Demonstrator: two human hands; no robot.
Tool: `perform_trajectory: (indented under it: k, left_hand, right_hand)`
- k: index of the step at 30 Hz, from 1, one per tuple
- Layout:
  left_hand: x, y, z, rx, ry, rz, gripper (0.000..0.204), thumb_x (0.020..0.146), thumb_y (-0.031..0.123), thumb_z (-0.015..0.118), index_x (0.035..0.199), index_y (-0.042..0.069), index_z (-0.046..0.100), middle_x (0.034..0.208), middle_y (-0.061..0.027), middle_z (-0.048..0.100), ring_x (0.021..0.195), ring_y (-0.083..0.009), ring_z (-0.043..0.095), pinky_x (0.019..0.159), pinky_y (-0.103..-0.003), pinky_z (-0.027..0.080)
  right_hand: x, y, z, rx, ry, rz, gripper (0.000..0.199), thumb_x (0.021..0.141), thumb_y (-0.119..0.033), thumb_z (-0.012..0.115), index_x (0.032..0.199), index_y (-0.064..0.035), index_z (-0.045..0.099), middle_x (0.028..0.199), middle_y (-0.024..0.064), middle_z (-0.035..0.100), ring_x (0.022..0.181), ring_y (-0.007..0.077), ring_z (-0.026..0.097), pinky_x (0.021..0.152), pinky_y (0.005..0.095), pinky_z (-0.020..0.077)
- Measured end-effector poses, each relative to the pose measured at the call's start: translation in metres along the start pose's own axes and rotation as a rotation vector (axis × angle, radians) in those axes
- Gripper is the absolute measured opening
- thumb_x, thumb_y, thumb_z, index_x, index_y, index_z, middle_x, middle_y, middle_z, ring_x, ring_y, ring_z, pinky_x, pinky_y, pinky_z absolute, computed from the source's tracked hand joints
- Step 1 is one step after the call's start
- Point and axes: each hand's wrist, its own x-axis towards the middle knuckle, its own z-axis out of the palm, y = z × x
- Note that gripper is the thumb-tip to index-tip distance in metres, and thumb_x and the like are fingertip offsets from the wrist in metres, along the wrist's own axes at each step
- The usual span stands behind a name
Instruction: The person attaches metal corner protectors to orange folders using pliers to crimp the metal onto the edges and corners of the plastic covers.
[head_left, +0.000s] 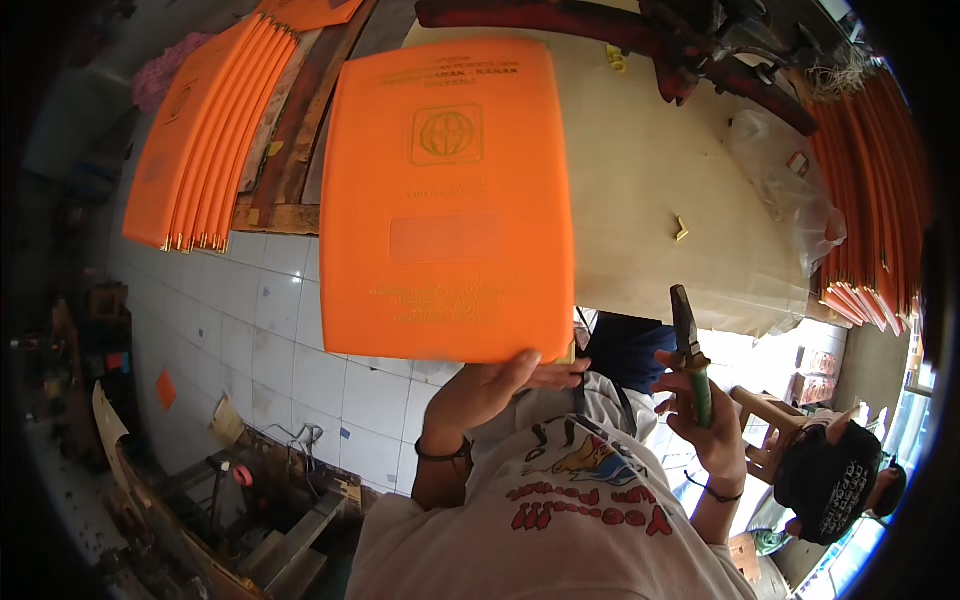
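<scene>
Left hand (490,390): thumb and fingers closed on orange folder (450,270), which projects past the table's (645,200) near edge. Right hand (712,432): fingers partly curled, holding green-handled pliers (701,395) at same edge.

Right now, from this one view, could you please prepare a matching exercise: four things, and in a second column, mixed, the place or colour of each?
1. Orange folder
2. Pliers
3. L-shaped corner piece
4. Plastic bag

A. Gold-coloured
B. In the right hand
C. Clear, see-through
D. Held at its lower edge by the left hand

Pairs: 1-D, 2-B, 3-A, 4-C
</scene>
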Motion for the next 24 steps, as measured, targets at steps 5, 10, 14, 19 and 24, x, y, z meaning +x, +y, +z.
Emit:
perform_trajectory:
  k: [5, 10, 14, 19, 24]
  left_hand:
    - [-0.047, -0.022, -0.029, -0.352, 0.093, 0.191, 0.058, 0.106, 0.038, 0.035, 0.129, -0.014, 0.048, 0.11, -0.0266, 0.067, 0.112, -0.0354, 0.064, 0.1, -0.044, 0.048]
    - [-0.066, -0.007, -0.015, -0.272, 0.789, 0.124, 0.067, 0.106, 0.041, 0.028, 0.099, -0.014, 0.065, 0.087, -0.0202, 0.072, 0.08, -0.029, 0.072, 0.083, -0.04, 0.056]
    - [-0.032, -0.009, -0.024, -0.168, 0.954, 0.242, 0.07, 0.105, 0.049, 0.027, 0.108, -0.011, 0.062, 0.092, -0.021, 0.07, 0.078, -0.029, 0.071, 0.073, -0.041, 0.059]
    - [-0.005, 0.004, -0.033, -0.248, 0.912, 0.348, 0.066, 0.106, 0.047, 0.027, 0.112, -0.011, 0.058, 0.101, -0.022, 0.068, 0.083, -0.0312, 0.071, 0.075, -0.041, 0.058]
    - [-0.023, -0.025, -0.045, -0.215, 0.623, 0.56, 0.042, 0.101, 0.032, 0.053, 0.118, -0.006, 0.059, 0.114, -0.0163, 0.066, 0.099, -0.024, 0.066, 0.086, -0.036, 0.053]
  right_hand:
    - [0.007, -0.001, 0.01, 0.108, 0.0, 0.006, 0.047, 0.074, 0.011, 0.054, 0.12, 0.0035, 0.059, 0.146, 0.0162, 0.044, 0.117, 0.0197, 0.054, 0.092, 0.0344, 0.0467]
    - [0.014, -0.004, 0.018, 0.1, -0.063, 0.066, 0.043, 0.074, 0.012, 0.055, 0.116, 0.003, 0.06, 0.144, 0.0158, 0.045, 0.111, 0.0195, 0.056, 0.092, 0.0339, 0.0469]
    - [0.025, -0.006, 0.026, -0.012, -0.225, -0.028, 0.026, 0.077, 0.013, 0.058, 0.1, 0.0023, 0.061, 0.136, 0.0141, 0.05, 0.104, 0.018, 0.057, 0.089, 0.0319, 0.0479]
    - [0.037, -0.012, 0.066, 0.058, -0.3, 0.137, 0.028, 0.076, 0.012, 0.057, 0.103, 0.0009, 0.058, 0.114, 0.0076, 0.056, 0.097, 0.0157, 0.058, 0.082, 0.0298, 0.0492]
    - [0.05, -0.024, 0.1, -0.095, -0.497, 0.051, 0.041, 0.08, 0.013, 0.055, 0.119, 0.0001, 0.057, 0.11, 0.0069, 0.055, 0.097, 0.0164, 0.057, 0.084, 0.0295, 0.0474]
